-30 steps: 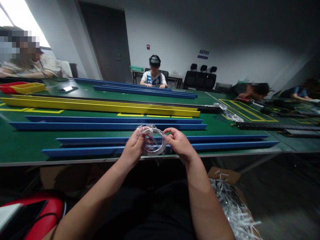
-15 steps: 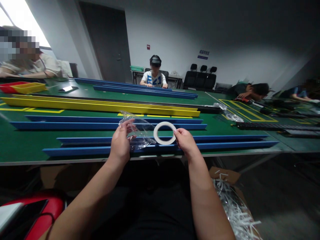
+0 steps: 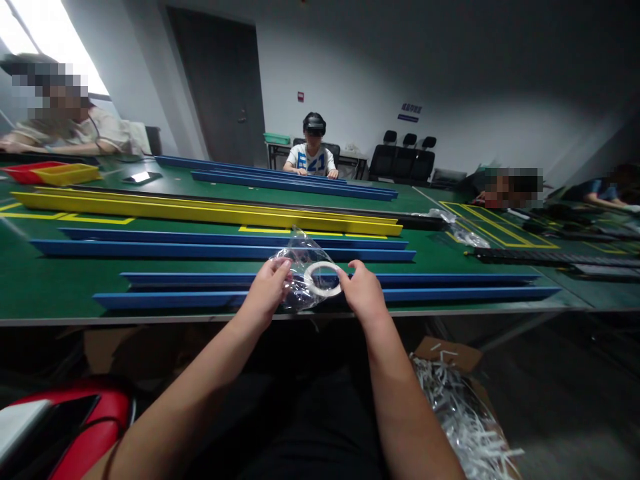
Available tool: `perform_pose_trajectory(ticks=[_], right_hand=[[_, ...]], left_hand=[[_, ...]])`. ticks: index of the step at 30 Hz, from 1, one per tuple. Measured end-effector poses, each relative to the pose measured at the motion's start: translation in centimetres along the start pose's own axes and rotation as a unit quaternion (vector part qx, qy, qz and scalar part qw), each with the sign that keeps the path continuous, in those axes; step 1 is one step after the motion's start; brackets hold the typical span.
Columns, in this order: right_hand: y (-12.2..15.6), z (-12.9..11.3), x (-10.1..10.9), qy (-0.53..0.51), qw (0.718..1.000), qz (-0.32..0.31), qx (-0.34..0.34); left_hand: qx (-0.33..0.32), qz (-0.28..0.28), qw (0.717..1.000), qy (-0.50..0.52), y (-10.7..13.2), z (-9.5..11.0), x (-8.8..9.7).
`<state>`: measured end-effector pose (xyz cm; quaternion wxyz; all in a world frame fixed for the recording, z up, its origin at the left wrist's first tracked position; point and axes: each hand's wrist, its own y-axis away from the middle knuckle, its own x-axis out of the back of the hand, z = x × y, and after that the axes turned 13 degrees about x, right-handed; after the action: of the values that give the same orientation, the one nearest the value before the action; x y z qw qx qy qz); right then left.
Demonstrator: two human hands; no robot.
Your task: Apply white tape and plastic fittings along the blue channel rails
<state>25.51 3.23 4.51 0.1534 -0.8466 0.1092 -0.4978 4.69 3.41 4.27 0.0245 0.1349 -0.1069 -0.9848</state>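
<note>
My left hand (image 3: 267, 291) pinches a crumpled clear plastic bag (image 3: 300, 250) above the table's front edge. A white tape roll (image 3: 309, 276) is gripped at its right rim by my right hand (image 3: 363, 291). The roll overlaps the bag in the view; whether it sits inside or in front of the plastic I cannot tell. Beneath both hands lies a front pair of long blue channel bars (image 3: 465, 293). Just behind the bag is another pair of blue bars (image 3: 150, 249).
Long yellow bars (image 3: 200, 210) and more blue bars (image 3: 295, 185) lie farther back on the green table (image 3: 50, 287). Red and yellow trays (image 3: 67, 175) stand at the left. A box of white paper strips (image 3: 465, 407) is below right. Several people sit around the table.
My hands have come closer together. The bag in my left hand has moved right and now meets the tape roll, which has moved slightly left and tilted flatter.
</note>
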Motion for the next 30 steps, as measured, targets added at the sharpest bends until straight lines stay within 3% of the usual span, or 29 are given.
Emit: perform_pose_trajectory(ticks=[3, 7, 10, 16, 18, 23, 27, 30], right_hand=[[0.3, -0.4, 0.8, -0.071, 0.996, 0.050, 0.002], [0.6, -1.3, 1.6, -0.258, 0.956, 0.103, 0.096], [0.9, -2.3, 1.8, -0.338, 0.926, 0.095, 0.140], [1.6, -3.7, 1.2, -0.479, 0.864, 0.059, 0.147], [1.8, -4.0, 1.0, -0.470, 0.867, 0.059, 0.155], [2.1, -4.4, 1.1, -0.351, 0.906, 0.044, 0.234], [2.0, -4.2, 1.4, -0.259, 0.913, 0.035, 0.314], [1.9, -4.1, 1.9, -0.228, 0.913, 0.042, 0.336]], left_hand=[[0.011, -0.010, 1.000, -0.013, 0.3, -0.2, -0.3], [0.027, -0.036, 0.999, 0.008, 0.9, -0.3, -0.9], [0.049, -0.057, 0.997, 0.024, 1.2, -0.6, -1.2], [0.046, -0.080, 0.995, 0.029, 1.5, -1.2, -1.5], [0.035, -0.089, 0.995, 0.019, 1.7, -1.2, -1.6], [0.049, -0.130, 0.990, 0.037, 2.4, -1.1, -1.9], [0.066, -0.168, 0.979, 0.090, 2.6, -1.0, -2.0], [0.071, -0.159, 0.977, 0.126, 2.2, -1.0, -1.8]])
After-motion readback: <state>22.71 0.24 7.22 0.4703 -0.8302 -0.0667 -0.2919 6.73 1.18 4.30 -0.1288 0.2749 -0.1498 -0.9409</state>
